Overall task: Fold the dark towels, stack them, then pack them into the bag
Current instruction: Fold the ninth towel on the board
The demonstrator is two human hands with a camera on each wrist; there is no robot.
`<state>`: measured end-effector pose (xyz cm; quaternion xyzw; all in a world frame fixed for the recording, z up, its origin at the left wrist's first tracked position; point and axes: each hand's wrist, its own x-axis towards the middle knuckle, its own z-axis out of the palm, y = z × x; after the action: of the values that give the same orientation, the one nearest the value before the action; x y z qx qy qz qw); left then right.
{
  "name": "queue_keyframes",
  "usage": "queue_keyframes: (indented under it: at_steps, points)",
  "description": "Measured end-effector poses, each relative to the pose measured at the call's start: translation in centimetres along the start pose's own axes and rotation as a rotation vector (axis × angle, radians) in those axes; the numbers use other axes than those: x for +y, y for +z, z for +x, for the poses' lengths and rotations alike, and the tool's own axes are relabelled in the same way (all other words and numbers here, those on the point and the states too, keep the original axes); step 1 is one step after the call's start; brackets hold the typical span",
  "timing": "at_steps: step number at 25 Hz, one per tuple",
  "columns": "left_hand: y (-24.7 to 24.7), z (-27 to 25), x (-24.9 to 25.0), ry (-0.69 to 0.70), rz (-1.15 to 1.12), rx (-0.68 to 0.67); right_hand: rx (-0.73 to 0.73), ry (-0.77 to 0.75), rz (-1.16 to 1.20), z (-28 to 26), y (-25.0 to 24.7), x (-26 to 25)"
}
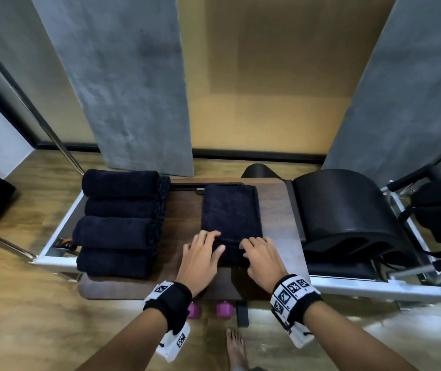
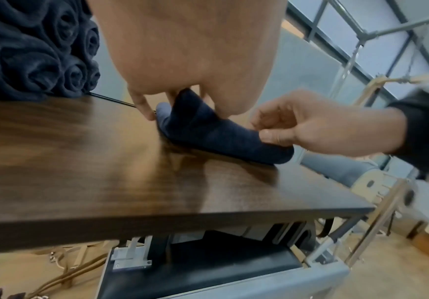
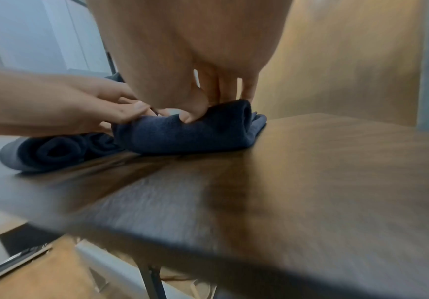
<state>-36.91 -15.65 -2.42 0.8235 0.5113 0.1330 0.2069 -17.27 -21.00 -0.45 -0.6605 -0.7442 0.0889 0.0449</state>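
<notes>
Fingers of both the left hand (image 1: 201,253) and right hand (image 1: 262,257) grasp the towel (image 1: 231,212) roll's near end; 4 rolled towels (image 1: 119,223) at 9 o'clock.

Looking like a pilates or fitness studio; sitting front and centre, a reformer-style metal frame (image 1: 412,286) carrying a black padded arc barrel (image 1: 348,210); lying on the wood-look floor (image 1: 26,317), small purple dumbbells (image 1: 223,309); piling up on a dark wooden board (image 1: 182,231), rolled dark towels (image 1: 119,218), gym-style; running up at the left, a chrome pole (image 1: 26,103); standing behind, grey concrete-look panels (image 1: 133,89).
</notes>
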Motion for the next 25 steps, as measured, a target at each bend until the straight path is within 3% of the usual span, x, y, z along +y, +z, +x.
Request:
queue_keyframes:
  at_steps: [3, 6, 9, 12, 14, 18, 25]
  points:
    - [-0.2, -0.2, -0.5, 0.088, 0.141, -0.004, -0.069, 0.074, 0.127, 1.9, -0.9, 0.9]
    - [-0.5, 1.1, -0.4, 0.079, 0.179, -0.036, -0.095, 0.108, 0.263, 3.1, -1.3, 1.5]
    - [-0.3, 2.6, -0.1, 0.01, 0.151, -0.016, 0.072, 0.047, 0.293, 3.0, -0.6, 2.2]
    - [0.0, 4.1, -0.1, -0.09, 0.142, 0.027, 0.2, -0.115, 0.096, 2.4, -0.2, 2.7]
    - [0.0, 4.8, 0.0, -0.113, 0.157, 0.024, 0.16, -0.172, 0.016, 2.5, -0.1, 3.1]
    - [-0.2, 5.2, -0.3, -0.04, 0.148, 0.031, 0.069, -0.199, 0.073, 4.5, -0.8, 3.5]
    - [-0.3, 5.6, -2.0, 0.006, 0.232, -0.081, -0.185, -0.023, 0.243, 8.7, -2.3, 4.6]
